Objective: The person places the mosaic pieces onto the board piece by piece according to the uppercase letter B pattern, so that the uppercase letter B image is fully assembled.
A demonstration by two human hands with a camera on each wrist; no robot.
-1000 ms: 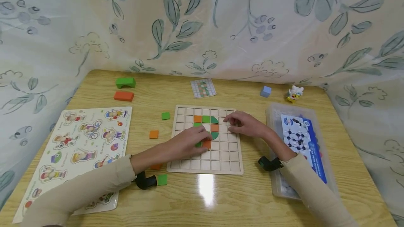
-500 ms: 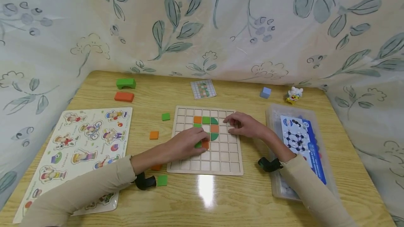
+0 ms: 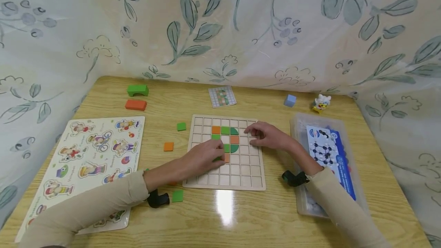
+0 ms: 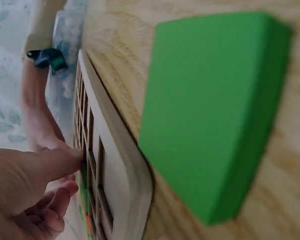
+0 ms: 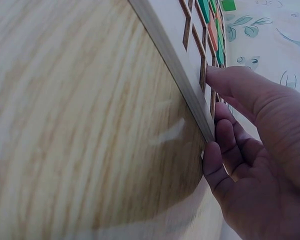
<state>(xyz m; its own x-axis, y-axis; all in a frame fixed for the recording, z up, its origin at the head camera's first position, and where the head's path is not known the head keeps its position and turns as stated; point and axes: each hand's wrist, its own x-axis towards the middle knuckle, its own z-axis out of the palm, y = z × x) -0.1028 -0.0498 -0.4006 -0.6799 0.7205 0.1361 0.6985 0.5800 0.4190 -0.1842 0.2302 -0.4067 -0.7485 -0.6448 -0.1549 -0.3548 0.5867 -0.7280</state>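
A wooden grid board (image 3: 241, 181) lies mid-table, with several tiles in its cells. In its top filled row are an orange tile (image 3: 216, 129), a green tile (image 3: 225, 130) and a green quarter-circle tile (image 3: 234, 131). My left hand (image 3: 204, 157) is over the board's middle, its fingertips right at a lower orange tile (image 3: 226, 158) and partly hiding a green tile beside it. In the left wrist view its thumb (image 4: 62, 162) reaches down to the grid. My right hand (image 3: 270, 136) rests loosely at the board's right edge, thumb (image 5: 230, 80) on the grid and holding no tile.
Loose tiles lie left of the board, including a green one (image 3: 181, 126) and an orange one (image 3: 168, 146). A pattern card (image 3: 222, 96) is behind it. A sticker-like picture board (image 3: 79, 156) lies left; a clear plastic box (image 3: 301, 198) stands under the right forearm.
My left hand has drawn slightly left, uncovering a green tile in the third row. The orange tile by its fingertips now looks flat in its cell. My right hand has stayed put.
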